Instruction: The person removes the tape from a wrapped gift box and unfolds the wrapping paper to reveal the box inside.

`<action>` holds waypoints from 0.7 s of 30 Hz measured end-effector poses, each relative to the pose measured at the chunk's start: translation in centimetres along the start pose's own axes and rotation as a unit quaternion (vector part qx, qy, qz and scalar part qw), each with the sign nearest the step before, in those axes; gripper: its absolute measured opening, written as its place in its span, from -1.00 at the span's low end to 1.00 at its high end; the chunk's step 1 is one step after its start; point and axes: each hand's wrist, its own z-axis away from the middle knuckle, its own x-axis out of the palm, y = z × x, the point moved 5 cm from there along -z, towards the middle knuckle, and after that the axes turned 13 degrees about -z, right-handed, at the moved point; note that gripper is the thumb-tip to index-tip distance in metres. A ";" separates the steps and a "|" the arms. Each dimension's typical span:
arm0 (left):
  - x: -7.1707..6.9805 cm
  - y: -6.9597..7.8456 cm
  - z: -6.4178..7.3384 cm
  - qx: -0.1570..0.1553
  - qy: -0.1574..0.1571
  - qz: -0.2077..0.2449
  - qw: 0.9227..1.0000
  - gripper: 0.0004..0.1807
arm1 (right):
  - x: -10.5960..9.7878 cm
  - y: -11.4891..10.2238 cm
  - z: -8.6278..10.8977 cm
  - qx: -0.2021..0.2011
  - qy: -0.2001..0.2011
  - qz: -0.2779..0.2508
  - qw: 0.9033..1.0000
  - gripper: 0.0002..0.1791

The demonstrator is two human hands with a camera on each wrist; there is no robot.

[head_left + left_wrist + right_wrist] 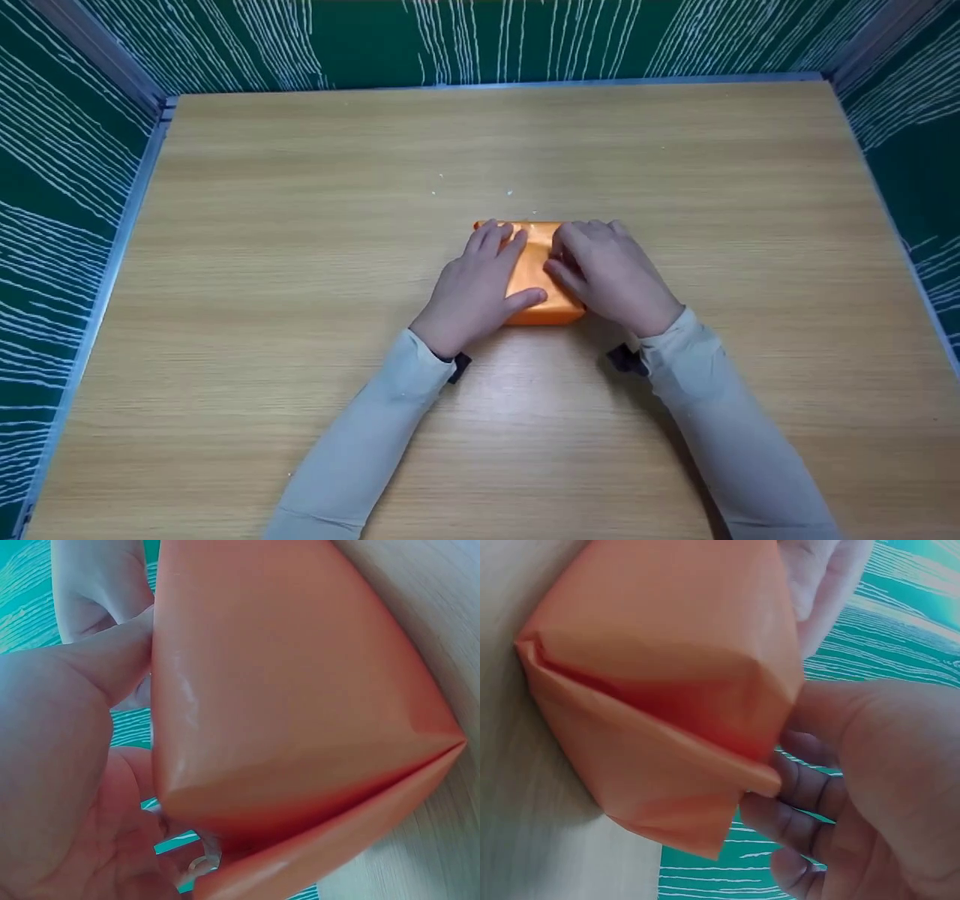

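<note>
A box-shaped package wrapped in glossy orange paper (534, 262) lies on the table between both hands. My left hand (480, 281) rests over its left side, fingers extended and thumb lying across the top near the front. At the right side, my right hand (611, 274) has its fingers curled at the edge. In the right wrist view, a folded end flap (667, 787) sticks out from the package, with the fingertips (761, 814) pinching its edge. A similar loose flap (337, 836) juts from the left end in the left wrist view. The paper hides whatever is inside.
The wood-grain table (337, 187) has blue tape (487, 85) along its far edge and sides. Green panels with white streaks (360, 45) stand around it. Several tiny white specks (510, 193) lie beyond the package.
</note>
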 end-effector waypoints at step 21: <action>0.0 0.0 0.0 -0.007 -0.023 -0.006 1.000 -0.04 | -0.3 0.1 -0.2 0.017 0.000 0.019 1.000 -0.81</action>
